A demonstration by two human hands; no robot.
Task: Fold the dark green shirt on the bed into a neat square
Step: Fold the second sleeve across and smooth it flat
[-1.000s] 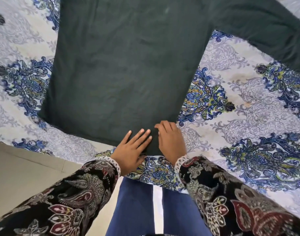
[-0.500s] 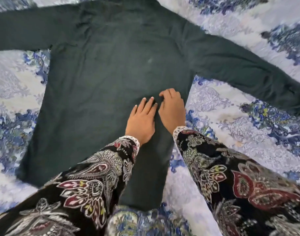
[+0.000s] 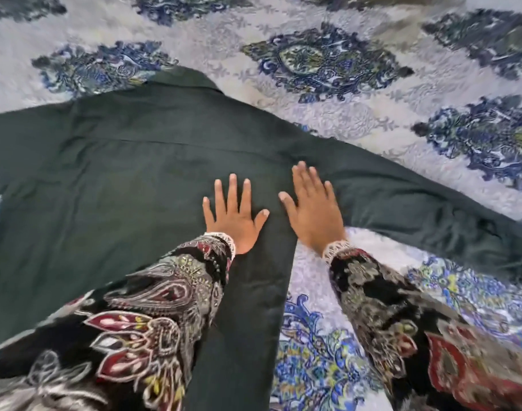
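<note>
Both hands lie flat with fingers spread, holding nothing: the left hand [image 3: 234, 216] on the dark green shirt [image 3: 111, 179], the right hand [image 3: 313, 209] at its right edge below the sleeve. The shirt seems back-up, spread unfolded on the bed [image 3: 357, 120], its 2 sleeves stretched sideways.

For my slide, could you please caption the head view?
Both hands, left hand and right hand, press flat on the dark green shirt.
</note>
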